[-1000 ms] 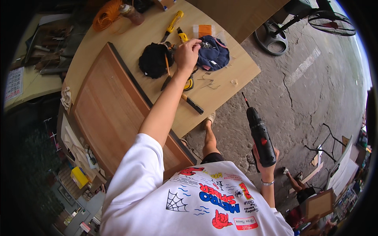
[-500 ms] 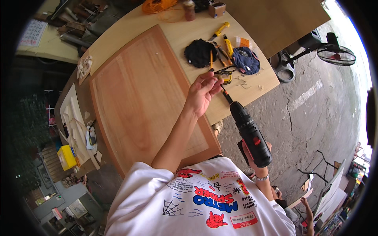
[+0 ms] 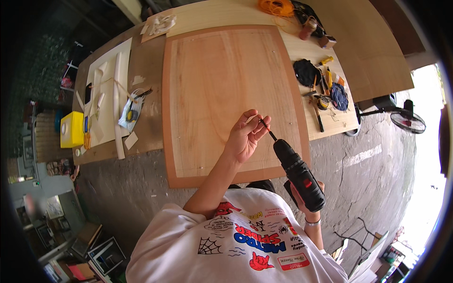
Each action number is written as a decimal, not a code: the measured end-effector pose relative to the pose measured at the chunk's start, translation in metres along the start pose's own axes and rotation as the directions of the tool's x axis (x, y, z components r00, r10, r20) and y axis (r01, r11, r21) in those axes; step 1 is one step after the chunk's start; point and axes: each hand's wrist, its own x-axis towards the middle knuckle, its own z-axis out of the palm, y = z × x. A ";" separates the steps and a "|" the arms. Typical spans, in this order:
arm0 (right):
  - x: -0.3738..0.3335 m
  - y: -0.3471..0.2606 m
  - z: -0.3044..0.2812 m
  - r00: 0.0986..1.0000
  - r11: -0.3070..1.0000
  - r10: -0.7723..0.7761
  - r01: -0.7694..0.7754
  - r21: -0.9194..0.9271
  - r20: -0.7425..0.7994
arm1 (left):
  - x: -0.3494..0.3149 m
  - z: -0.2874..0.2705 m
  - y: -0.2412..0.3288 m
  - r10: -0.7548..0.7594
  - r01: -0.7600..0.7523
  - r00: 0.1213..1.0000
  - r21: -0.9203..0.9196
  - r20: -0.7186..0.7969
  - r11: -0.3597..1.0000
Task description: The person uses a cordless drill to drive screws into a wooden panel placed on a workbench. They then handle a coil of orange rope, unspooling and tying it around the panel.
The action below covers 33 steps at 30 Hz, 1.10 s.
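Note:
My right hand (image 3: 300,200) is wrapped round the handle of a black cordless drill (image 3: 298,172), mostly hidden behind its body. The drill tilts toward the upper left, and its long bit (image 3: 269,131) ends at the fingertips of my left hand (image 3: 246,140). Those fingers are closed in a pinch at the bit's tip; whatever they hold there is too small to name. Both hands hover above the near part of a framed brown wooden panel (image 3: 212,89), which lies flat on the table. A few small metal fasteners (image 3: 201,167) dot its face.
On the right of the table (image 3: 325,132) lie a black cloth (image 3: 306,72), a tape measure (image 3: 322,102), yellow-handled tools and a blue cap (image 3: 339,95). Orange cord (image 3: 276,6) sits at the back. Wood strips and a yellow box (image 3: 71,129) are at left. A fan (image 3: 406,121) stands right.
My view has swung to the right-hand things less and shows the panel more squarely. My hands and the drill now appear over the panel rather than beside the tape measure.

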 end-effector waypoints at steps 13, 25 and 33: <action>0.093 0.009 0.010 0.952 0.954 -0.107 0.017 0.300 0.287 | -0.032 -0.024 0.048 0.289 -0.302 0.948 -0.088 -0.135 0.949; 0.197 -0.050 0.060 0.851 0.967 -0.238 0.251 0.037 0.467 | -0.022 -0.055 0.119 0.349 -0.364 0.813 0.061 -0.466 0.929; 0.267 -0.094 0.130 0.761 0.854 -0.321 0.490 -0.174 0.565 | 0.008 -0.086 0.210 0.304 -0.304 0.772 0.096 -0.558 0.948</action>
